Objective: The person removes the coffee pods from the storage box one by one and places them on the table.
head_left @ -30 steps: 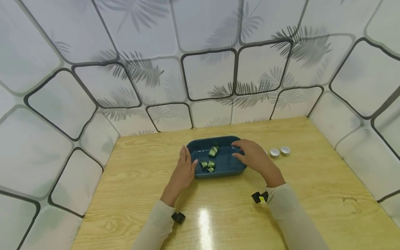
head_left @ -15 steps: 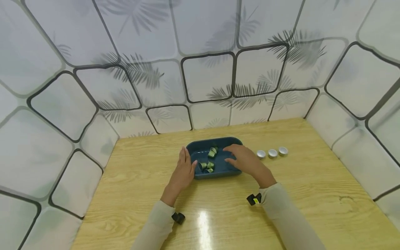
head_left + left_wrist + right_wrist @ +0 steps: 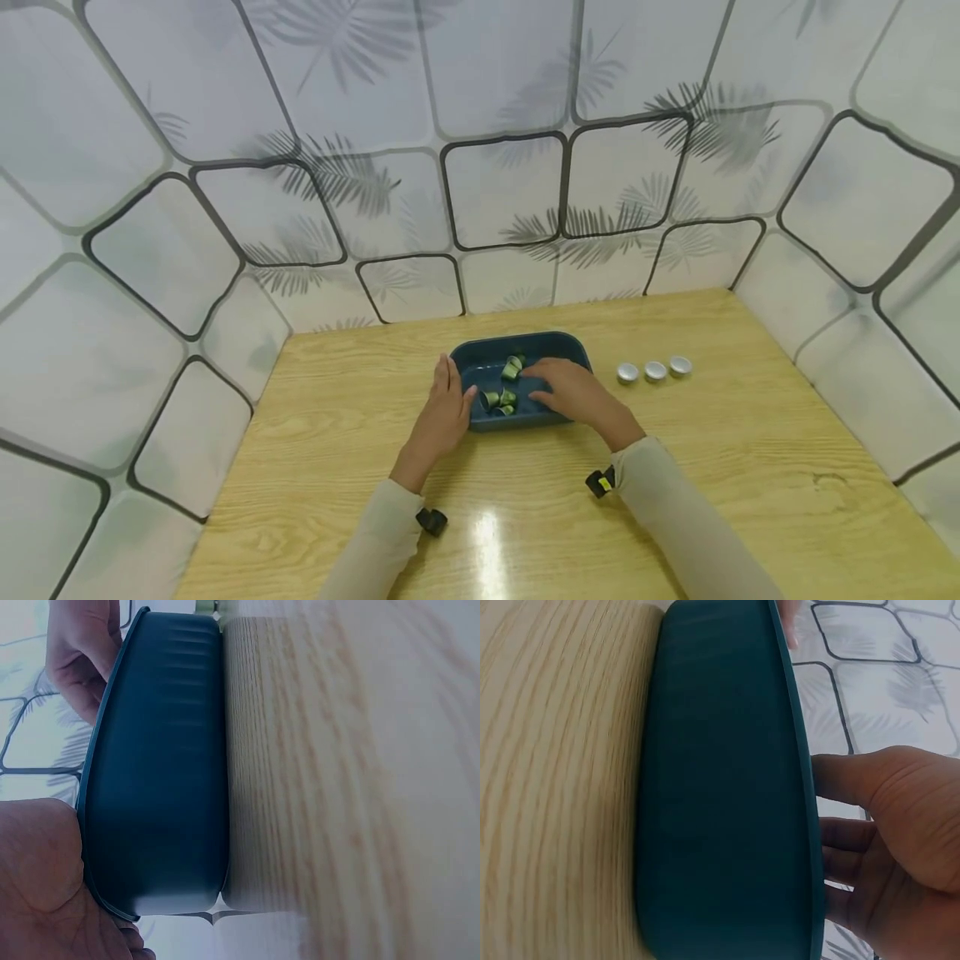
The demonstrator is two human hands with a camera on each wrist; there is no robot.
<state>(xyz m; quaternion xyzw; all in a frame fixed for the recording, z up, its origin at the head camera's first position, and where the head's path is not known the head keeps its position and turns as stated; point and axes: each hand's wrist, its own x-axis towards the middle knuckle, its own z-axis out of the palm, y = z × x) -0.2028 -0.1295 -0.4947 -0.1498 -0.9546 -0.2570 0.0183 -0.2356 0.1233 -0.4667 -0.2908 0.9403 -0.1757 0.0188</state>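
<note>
A dark blue rectangular tray [image 3: 525, 421] stands on the wooden table in the head view. Several small green coffee capsules [image 3: 507, 398] lie in its left part, and another green capsule [image 3: 512, 368] rests farther back, near the middle. My left hand [image 3: 442, 410] lies against the tray's left end, its fingers straight along the outside and the thumb at the rim. Over the tray's right half reaches my right hand [image 3: 566, 390], thumb and fingers spread apart, fingertips close to the back capsule. Nothing shows between them. Both wrist views show mostly the tray's outer wall [image 3: 161, 765].
Right of the tray, three small round silver-white pieces stand in a row: a near one [image 3: 627, 372], a middle one [image 3: 655, 371] and a far one [image 3: 680, 365]. A patterned wall [image 3: 502, 192] closes off the table's back and sides.
My right hand has moved left, from the tray's right end toward the capsules. The left hand has stayed at the tray's left end.
</note>
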